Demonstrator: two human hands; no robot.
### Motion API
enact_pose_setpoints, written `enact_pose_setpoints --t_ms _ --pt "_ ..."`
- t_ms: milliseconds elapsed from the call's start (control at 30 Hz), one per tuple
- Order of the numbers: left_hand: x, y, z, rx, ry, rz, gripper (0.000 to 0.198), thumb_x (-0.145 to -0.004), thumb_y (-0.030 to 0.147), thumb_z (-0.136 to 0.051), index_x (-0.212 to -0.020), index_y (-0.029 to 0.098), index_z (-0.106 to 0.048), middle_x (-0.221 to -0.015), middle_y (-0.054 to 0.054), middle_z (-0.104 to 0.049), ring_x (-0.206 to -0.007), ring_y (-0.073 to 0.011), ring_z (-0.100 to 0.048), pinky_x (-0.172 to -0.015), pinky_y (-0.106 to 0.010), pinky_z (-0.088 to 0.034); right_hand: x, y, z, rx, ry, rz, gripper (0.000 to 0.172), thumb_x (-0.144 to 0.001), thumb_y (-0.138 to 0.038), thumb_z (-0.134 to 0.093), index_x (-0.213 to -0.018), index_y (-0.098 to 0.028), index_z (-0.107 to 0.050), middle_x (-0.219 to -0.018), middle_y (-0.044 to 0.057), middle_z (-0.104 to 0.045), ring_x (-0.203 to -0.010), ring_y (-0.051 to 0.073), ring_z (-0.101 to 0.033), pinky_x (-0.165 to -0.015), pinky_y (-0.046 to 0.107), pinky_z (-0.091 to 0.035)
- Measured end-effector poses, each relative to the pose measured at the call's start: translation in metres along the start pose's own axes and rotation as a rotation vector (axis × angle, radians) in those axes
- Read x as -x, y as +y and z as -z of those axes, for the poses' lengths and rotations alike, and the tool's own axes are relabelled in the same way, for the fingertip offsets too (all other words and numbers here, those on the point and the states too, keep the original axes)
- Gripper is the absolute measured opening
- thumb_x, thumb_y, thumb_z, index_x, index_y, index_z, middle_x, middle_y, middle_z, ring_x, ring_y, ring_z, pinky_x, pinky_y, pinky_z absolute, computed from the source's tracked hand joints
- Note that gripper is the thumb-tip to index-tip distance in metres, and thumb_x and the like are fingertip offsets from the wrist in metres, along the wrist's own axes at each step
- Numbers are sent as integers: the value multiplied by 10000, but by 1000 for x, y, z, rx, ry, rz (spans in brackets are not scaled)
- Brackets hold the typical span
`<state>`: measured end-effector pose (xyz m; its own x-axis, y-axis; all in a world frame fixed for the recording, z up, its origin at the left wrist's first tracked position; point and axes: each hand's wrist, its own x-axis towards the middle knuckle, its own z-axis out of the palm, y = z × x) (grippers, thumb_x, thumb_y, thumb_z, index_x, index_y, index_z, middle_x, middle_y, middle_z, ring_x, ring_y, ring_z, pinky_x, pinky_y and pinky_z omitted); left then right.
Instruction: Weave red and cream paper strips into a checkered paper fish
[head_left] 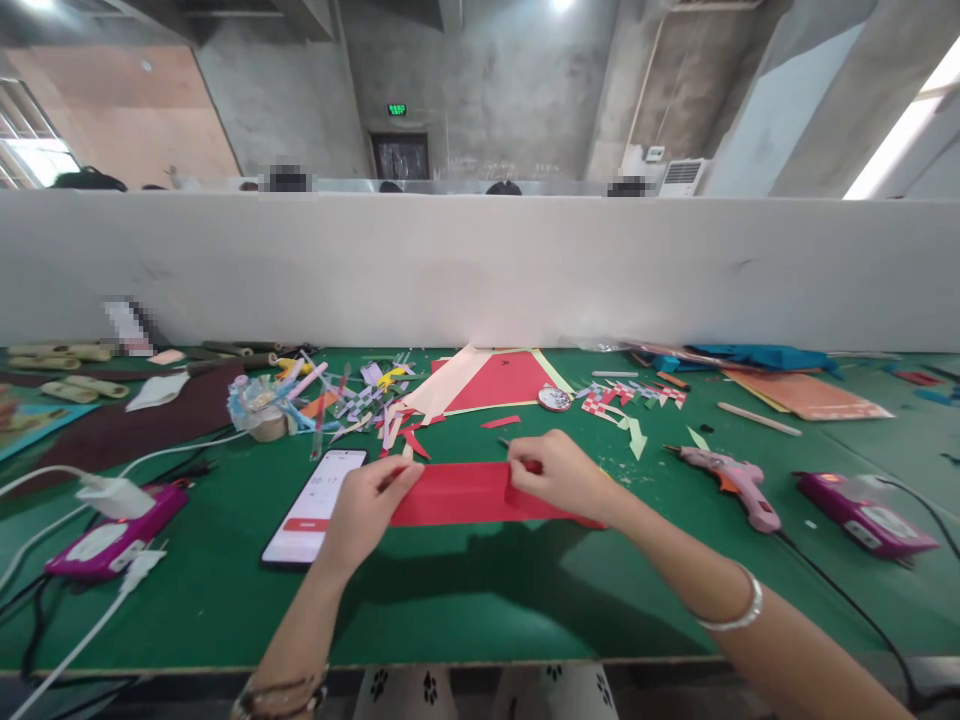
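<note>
A strip of red paper stretches between my two hands, a little above the green tabletop. My left hand pinches its left end between thumb and fingers. Farther right, my right hand has its fingers closed on the strip, and the paper shows a crease or fold by the fingertips. A thin dark tip pokes out beside the right fingers; what it belongs to is hidden. Close to my left wrist lies a phone with a timer on its screen. Red and cream paper sheets lie behind the strip.
At right rest a pink glue gun and a purple power strip; another purple power strip with white cables is at left. Woven paper scraps, a round tin and a wooden stick lie farther back, before a white partition.
</note>
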<state>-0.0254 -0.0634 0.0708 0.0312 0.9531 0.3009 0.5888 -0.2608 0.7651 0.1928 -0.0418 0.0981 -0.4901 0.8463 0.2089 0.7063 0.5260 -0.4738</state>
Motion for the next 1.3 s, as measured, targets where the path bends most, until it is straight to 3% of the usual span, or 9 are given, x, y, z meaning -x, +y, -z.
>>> enact_pose_setpoints --t_ms 233,333,400,500,667,833,1067,1200,1300 --pt "20 -32 32 -77 50 112 390 -693 519 -457 -600 188 -640 -560 8 -611 -534 -159 -531 -472 -201 -410 41 59 24 32 64 -170 136 -608 -230 -333 -476 -201 -313 -429 -55 -301 -421 73 -268 -434 200 -201" --pt "27 -33 36 -104 105 161 400 -674 539 -464 -596 189 -641 -474 18 -565 -453 -145 -484 -425 -204 -384 58 79 31 223 206 -359 154 -625 -249 -344 -476 -211 -337 -409 -39 -342 -396 92 -297 -433 221 -221" --pt "29 -29 32 -103 47 178 397 -650 548 -477 -571 192 -634 -456 17 -562 -442 -149 -480 -414 -209 -382 66 77 27 328 394 -429 168 -675 -264 -349 -525 -214 -407 -421 -23 -405 -395 111 -351 -439 234 -258" --pt "31 -18 18 -40 -22 144 387 -656 539 -466 -544 194 -599 -548 3 -617 -530 -170 -527 -480 -219 -420 69 49 3 302 599 -238 203 -770 -262 -343 -725 -198 -530 -643 46 -592 -581 152 -536 -562 258 -391" --pt "29 -5 -5 45 -148 118 412 -722 511 -428 -508 169 -510 -480 22 -486 -483 -124 -446 -432 -194 -360 49 -8 -46 280 228 278 332 -742 -321 -537 -1045 -189 -504 -1016 114 -576 -927 212 -531 -765 333 -420" --pt "28 -3 -6 137 -243 109 326 -713 481 -466 -667 174 -564 -602 12 -553 -563 -138 -509 -501 -201 -424 31 -20 -54 258 52 243 197 -762 -166 -489 -955 -174 -527 -888 76 -598 -773 177 -550 -671 295 -409" --pt "34 -12 -2 295 -311 99 294 -734 398 -513 -915 182 -599 -875 -40 -650 -806 -197 -592 -708 -263 -481 30 -16 -47 295 1 123 296 -734 -139 -440 -1012 -170 -540 -895 75 -621 -737 185 -584 -587 266 -399" --pt "33 -23 2 215 -246 52 328 -764 378 -480 -1020 200 -580 -985 -52 -637 -894 -208 -587 -767 -284 -477 39 0 -41 354 5 124 317 -721 -59 -406 -970 -177 -561 -880 60 -641 -732 167 -591 -588 246 -405" --pt "34 -31 -1 -73 -98 -126 351 -793 283 -441 -1129 207 -510 -1028 -66 -610 -946 -209 -566 -789 -306 -468 49 10 -41 404 162 186 274 -776 -60 -362 -874 -187 -584 -789 39 -648 -664 136 -574 -579 229 -398"
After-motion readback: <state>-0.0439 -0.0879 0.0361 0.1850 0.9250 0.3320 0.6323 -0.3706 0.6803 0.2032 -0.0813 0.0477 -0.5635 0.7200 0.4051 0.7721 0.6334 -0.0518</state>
